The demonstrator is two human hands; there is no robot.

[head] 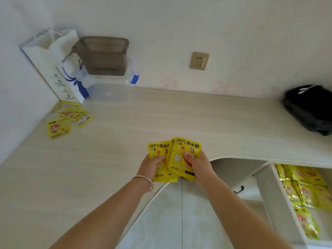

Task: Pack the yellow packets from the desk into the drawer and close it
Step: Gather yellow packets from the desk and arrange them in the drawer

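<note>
Left hand: the left hand (152, 165) grips a yellow packet by its lower half, thumb curled over the front; a silver bangle (146, 182) circles the wrist.
Right hand: the right hand (198, 165) grips a second yellow packet, thumb pressed on its face, fingers behind.
Held packets: the held packets (177, 156) are fanned together, overlapping, above the front edge of the bench (161, 115). There may be more than two in the fan; I cannot tell.
Writing on held packets: printed upside down to the viewer, "HAND WARMER" beside large Chinese characters at the far edge; a small line near the wrist reads something like "MANYIJIA". White flower and orange star drawings.
Loose packets: four or so loose packets (69, 117) lie at the far left corner of the bench, some overlapping; their print is too blurred to read.
Drawer: the drawer (276, 194) stands pulled out at lower right, below the bench top, with many yellow packets (305, 191) lying inside.
Far left corner: a white paper bag (59, 69) with blue markings, a smoky grey bin (103, 55) on a clear box (111, 93).
Wall: a beige socket (199, 60).
Far right: a black bag (310, 107) on the bench.
</note>
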